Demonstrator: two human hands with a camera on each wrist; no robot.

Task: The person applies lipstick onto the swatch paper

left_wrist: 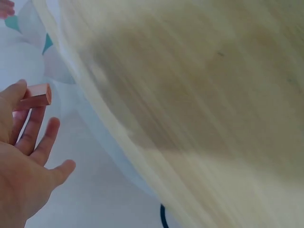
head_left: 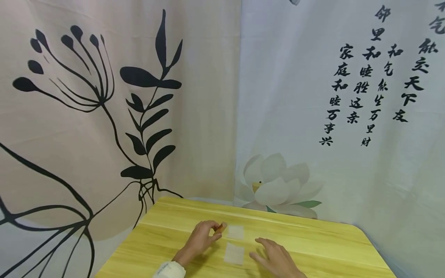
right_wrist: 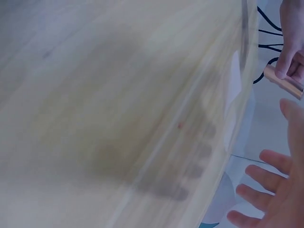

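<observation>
Above the yellow wood-grained surface (head_left: pixel 156 247) with two whitish square sheets (head_left: pixel 234 253), before pale plant-printed cloth (head_left: pixel 208 96), the left hand (head_left: pixel 202 236) pinches a small copper-coloured block (head_left: pixel 220 228); the right hand (head_left: pixel 276 258), fingers spread, grips nothing.

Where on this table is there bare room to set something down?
The table is bare from the right hand to the right edge, from the left hand to the left edge, and between the far white square and the back edge. Crowded: between the hands, around the near white square and the pinched copper-colored block.
</observation>
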